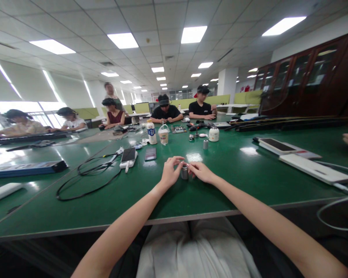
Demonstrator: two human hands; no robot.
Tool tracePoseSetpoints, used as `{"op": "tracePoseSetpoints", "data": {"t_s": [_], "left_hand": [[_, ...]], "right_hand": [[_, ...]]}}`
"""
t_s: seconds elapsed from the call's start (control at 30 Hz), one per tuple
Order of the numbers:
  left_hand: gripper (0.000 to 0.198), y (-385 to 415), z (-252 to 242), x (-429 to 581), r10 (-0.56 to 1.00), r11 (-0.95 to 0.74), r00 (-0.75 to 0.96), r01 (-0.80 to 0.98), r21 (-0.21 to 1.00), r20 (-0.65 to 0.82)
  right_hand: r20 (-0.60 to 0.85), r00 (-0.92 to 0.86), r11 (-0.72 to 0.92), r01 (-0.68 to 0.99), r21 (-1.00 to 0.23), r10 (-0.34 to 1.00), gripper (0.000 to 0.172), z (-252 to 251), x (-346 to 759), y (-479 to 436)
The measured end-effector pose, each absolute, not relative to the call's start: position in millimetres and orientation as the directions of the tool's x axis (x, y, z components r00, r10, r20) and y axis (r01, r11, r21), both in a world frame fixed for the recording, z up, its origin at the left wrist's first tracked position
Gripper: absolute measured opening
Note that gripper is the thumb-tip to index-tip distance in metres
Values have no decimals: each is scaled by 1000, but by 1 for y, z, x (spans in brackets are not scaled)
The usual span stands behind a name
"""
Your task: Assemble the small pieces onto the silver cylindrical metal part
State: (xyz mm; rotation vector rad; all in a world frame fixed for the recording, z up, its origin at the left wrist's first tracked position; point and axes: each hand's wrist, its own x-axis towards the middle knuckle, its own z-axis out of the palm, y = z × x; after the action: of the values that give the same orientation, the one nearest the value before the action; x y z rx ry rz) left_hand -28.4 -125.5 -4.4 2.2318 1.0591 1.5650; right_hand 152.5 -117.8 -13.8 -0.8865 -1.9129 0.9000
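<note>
The small gray can (185, 173) stands upright on the green bench (237, 170), nearer to the person than the white jar (214, 135) and to the left of it. The left hand (172, 172) and the right hand (203, 172) meet at the top of the small gray can, one from each side, with bent fingers. I cannot tell if they pinch it or just touch it, or if a tiny part sits between them. A second gray can (205, 144) stands near the jar, on its near side and a bit left. A cup (163, 136) and a bottle (151, 133) stand left of the jar.

To do this well, I think one hand should hold the can still and straight while the other works with just its fingertips. Slow, soft, level moves seem best, since such a small thing could tip or slip.
</note>
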Motion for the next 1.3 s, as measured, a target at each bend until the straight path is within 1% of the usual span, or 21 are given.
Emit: {"op": "tracePoseSetpoints", "data": {"t_s": [0.27,0.43,0.5,0.6,0.7,0.8,0.9,1.0,1.13,1.23,1.3], "left_hand": [[15,-124,-4,-31,694,-680,108,423,599,712],[30,-128,-2,-29,691,-696,162,412,588,704],[32,-129,-2,-28,689,-702,180,404,586,702],[29,-127,-5,-27,684,-703,157,402,587,712],[23,-123,-6,-27,678,-691,97,422,587,728],[18,-115,-5,-32,690,-645,34,482,593,723],[16,-106,-8,-41,733,-561,4,568,602,680],[16,-97,-14,-52,790,-482,17,635,604,612],[19,-90,-24,-60,839,-428,45,670,606,542],[19,-90,-25,-60,841,-434,57,665,607,538],[18,-93,-22,-57,821,-468,66,647,602,567]], "right_hand": [[377,-411,499,247,-830,830,46,-13,152,-118],[376,-416,501,249,-829,828,46,-13,153,-118],[372,-418,498,251,-830,829,46,-13,153,-117],[370,-417,497,255,-829,831,46,-13,153,-117],[370,-416,499,263,-826,831,46,-13,152,-118],[364,-413,494,272,-826,835,46,-12,152,-119],[358,-411,489,280,-826,839,46,-12,152,-120],[354,-411,488,286,-825,840,46,-11,153,-120],[355,-411,490,292,-821,840,45,-11,153,-121],[357,-409,491,293,-820,840,45,-11,152,-120],[357,-408,490,292,-821,840,45,-11,152,-120]]}}
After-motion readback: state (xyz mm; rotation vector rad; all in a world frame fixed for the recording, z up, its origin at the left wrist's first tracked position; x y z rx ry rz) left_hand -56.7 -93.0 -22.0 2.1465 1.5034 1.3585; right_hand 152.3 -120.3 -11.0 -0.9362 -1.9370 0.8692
